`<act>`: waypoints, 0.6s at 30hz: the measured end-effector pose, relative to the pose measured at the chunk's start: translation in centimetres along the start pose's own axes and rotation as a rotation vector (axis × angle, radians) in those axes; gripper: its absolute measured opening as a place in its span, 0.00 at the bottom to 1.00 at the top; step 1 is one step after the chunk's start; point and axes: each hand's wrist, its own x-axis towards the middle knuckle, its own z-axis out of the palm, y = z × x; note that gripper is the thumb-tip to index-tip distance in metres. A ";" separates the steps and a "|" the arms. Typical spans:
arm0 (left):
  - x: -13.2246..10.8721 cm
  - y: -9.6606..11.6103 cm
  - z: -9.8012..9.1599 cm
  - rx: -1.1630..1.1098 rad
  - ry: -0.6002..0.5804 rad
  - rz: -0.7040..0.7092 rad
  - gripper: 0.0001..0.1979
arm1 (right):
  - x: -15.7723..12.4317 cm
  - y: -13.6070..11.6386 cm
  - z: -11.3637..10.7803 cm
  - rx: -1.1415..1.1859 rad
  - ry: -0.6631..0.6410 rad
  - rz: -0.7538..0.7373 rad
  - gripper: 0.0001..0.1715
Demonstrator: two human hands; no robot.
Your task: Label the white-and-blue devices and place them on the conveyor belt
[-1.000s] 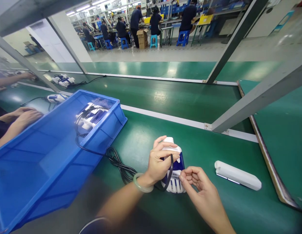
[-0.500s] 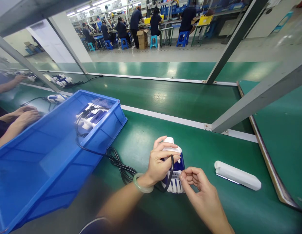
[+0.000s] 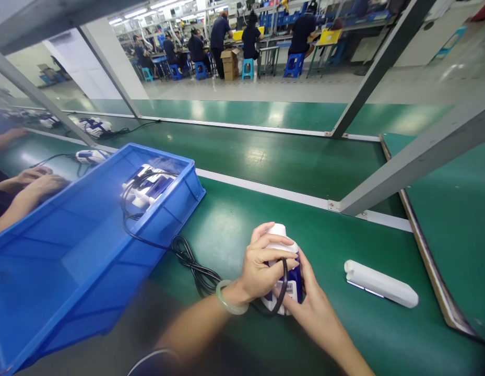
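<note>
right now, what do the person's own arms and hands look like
The left hand and right hand are ungloved. The left arm has a smooth, pale green bangle at the wrist and, farther up, a dark sleeve with a thin light edge. No sleeve or bracelet shows on the right arm.

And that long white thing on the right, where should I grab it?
Probably by its middle: pinch the long white thing across its two long sides, from above. It's narrow and lies on the green table, top showing. The right hand is nearer, but it's on the blue-and-white device.
</note>
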 end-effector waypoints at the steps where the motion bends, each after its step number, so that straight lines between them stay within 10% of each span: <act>1: 0.0 0.1 0.0 -0.001 0.001 0.006 0.05 | 0.1 0.0 -0.2 0.057 -0.019 0.007 0.52; 7: 0.2 -0.3 0.3 -0.042 0.030 -0.026 0.04 | 1.0 0.5 -3.2 0.383 -0.244 0.000 0.45; 18: 1.3 -3.6 1.0 -0.102 0.167 -0.224 0.04 | 2.3 -1.5 -3.4 -0.392 0.267 -0.401 0.20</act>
